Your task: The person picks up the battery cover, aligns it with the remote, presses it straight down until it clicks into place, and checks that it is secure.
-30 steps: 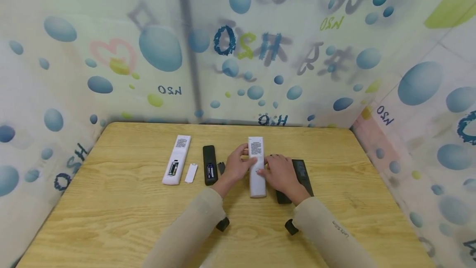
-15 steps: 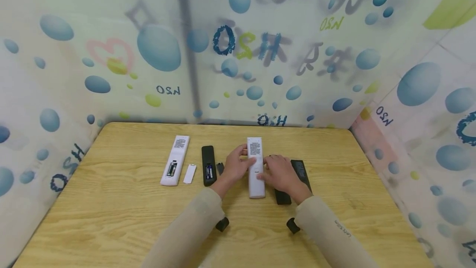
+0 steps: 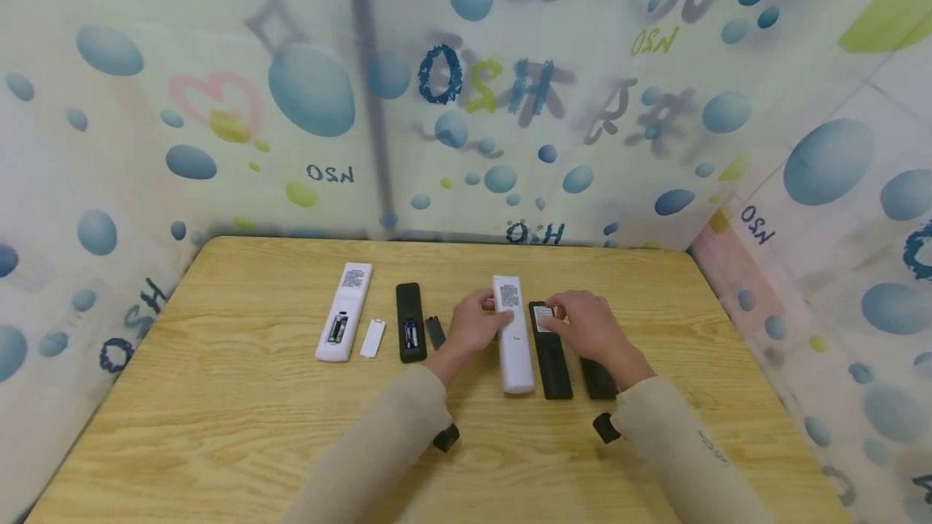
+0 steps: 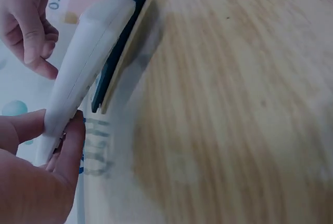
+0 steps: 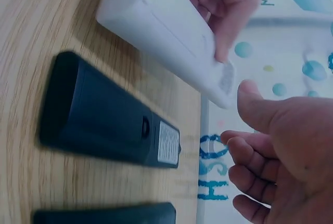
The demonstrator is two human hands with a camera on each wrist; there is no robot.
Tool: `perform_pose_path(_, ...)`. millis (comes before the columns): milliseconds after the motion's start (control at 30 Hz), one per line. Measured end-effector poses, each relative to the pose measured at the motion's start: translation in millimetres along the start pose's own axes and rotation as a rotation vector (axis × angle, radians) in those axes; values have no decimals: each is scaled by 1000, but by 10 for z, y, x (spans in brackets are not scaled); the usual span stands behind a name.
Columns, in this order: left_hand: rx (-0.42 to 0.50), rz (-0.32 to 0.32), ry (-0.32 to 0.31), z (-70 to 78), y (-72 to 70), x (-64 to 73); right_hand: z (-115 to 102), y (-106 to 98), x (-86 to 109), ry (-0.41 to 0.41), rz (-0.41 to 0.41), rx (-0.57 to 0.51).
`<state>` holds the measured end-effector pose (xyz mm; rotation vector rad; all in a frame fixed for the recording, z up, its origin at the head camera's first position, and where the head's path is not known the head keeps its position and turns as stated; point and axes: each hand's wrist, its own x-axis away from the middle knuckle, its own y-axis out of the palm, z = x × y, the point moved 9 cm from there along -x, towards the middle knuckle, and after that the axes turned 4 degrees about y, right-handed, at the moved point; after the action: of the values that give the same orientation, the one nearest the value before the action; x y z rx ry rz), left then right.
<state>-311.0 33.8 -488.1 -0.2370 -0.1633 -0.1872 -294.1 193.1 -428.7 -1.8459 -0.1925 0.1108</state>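
Note:
My left hand point(image 3: 475, 323) pinches the upper left part of a white remote control point(image 3: 515, 358) between thumb and fingers. Its back faces up, with a printed label at the far end and the battery cover in place. In the left wrist view, the white remote point(image 4: 86, 60) slants above the wooden surface. Over the far end of a black remote control point(image 3: 553, 366) hovers my right hand point(image 3: 597, 330), holding nothing. The right wrist view shows that hand's thumb apart from its loosely bent fingers, near the black remote's white label point(image 5: 167, 143).
Another black remote point(image 3: 599, 380) lies partly under my right forearm. To the left are a white remote point(image 3: 353, 293) and a black remote point(image 3: 409, 302), both with exposed batteries. A white battery cover point(image 3: 373, 338) and a black cover point(image 3: 435, 331) lie beside them on the wooden table point(image 3: 218, 395).
My right hand has left the white remote and moved right, uncovering the labelled black remote. My left hand has shifted slightly right with the white remote.

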Motion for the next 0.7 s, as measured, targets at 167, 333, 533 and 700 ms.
perform_pose_path(167, -106, 17, -22, -78, 2, -10, 43, -52, 36, -19, 31, -51)
perform_pose_path(333, -187, 30, -21, -122, -11, -27, 57, -39, 45, -8, 19, -65)
perform_pose_path(533, -253, 60, -5, -105, -28, -1, 88, 2, 54, 10, 1, -65)
perform_pose_path(700, -313, 100, 30, -55, -42, 25, 88, 29, 64, -6, 15, -53)
